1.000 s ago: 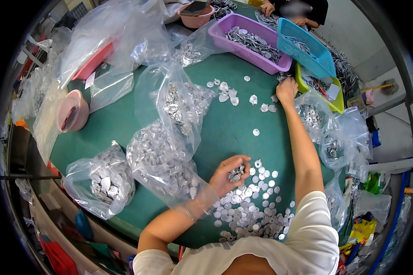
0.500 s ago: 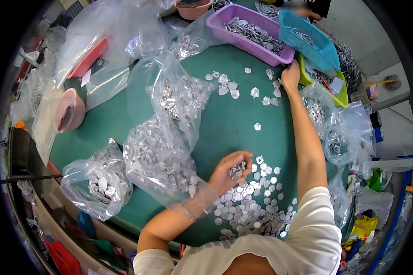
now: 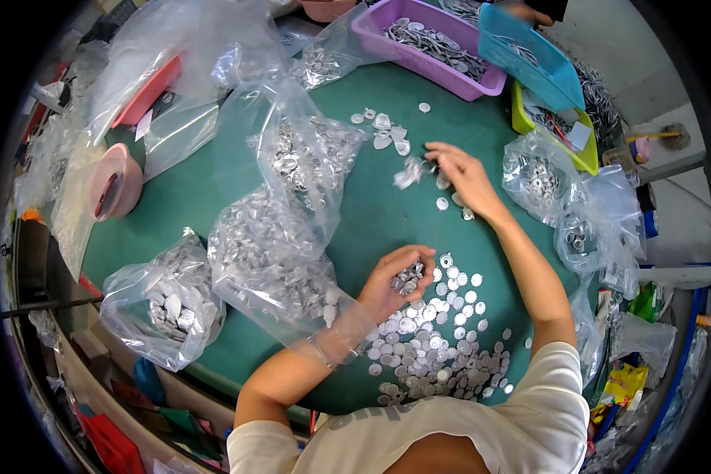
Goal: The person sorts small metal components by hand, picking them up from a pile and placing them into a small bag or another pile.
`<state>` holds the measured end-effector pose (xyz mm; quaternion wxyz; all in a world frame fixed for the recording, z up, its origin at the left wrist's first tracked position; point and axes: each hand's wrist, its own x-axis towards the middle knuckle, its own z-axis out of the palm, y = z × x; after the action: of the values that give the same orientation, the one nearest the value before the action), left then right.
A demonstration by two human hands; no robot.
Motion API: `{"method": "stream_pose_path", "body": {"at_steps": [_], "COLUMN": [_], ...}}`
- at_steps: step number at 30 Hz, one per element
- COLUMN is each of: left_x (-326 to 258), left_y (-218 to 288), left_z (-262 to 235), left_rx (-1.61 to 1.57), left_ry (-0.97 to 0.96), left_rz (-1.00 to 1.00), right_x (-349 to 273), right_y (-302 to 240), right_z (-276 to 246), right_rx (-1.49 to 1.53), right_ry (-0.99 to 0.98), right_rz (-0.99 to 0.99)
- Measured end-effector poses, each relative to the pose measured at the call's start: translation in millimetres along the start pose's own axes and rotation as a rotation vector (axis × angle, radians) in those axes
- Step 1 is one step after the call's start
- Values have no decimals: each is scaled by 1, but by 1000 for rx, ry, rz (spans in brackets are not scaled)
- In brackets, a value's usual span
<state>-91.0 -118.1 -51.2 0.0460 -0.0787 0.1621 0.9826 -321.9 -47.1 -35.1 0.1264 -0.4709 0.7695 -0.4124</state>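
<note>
While our left hand (image 3: pixel 399 278) lay palm-up above the green table (image 3: pixel 205 178), its fingers were curled around a small clump of silver metal discs (image 3: pixel 408 278), cupping them loosely. That forearm came in from the lower edge, bent at the elbow, with the wrist resting against the largest clear bag of parts (image 3: pixel 268 257). Just beside and below the hand, a spread pile of toothed silver washers (image 3: pixel 438 347) covered the near part of the table.

We had our right arm stretched forward, almost straight, across the table. Our right hand (image 3: pixel 458 170) was palm-down with fingers pinched on a few shiny pieces (image 3: pixel 412 170) at the fingertips; these were blurred, so we could not tell their exact shape. A small scatter of loose discs (image 3: pixel 383 130) lay just beyond that hand, and a few single ones lay near the wrist.

Further clear bags stood around: one upright behind the largest bag (image 3: pixel 312 154), one at the near left (image 3: pixel 166 296), and two at the right (image 3: pixel 541 178). A purple tray (image 3: pixel 387 43) holding grey metal parts sat at the far edge, with a blue tray (image 3: pixel 541 71) tilted beside it and a yellow-green tray (image 3: pixel 521 118) below that. A pink tape roll (image 3: pixel 114 182) sat at the left.
</note>
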Motion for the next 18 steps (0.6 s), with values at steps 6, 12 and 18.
{"method": "stream_pose_path", "body": {"at_steps": [6, 12, 18], "left_x": [2, -1, 0], "left_y": [1, -2, 0], "left_z": [3, 0, 1], "left_rx": [26, 22, 25], "left_ry": [8, 11, 8], "left_rz": [-7, -19, -11], "right_x": [57, 62, 18], "right_y": [36, 38, -28], "right_z": [-16, 6, -1], "right_rx": [-41, -169, -351], "right_ry": [183, 24, -151], "right_rz": [-17, -121, -223]}}
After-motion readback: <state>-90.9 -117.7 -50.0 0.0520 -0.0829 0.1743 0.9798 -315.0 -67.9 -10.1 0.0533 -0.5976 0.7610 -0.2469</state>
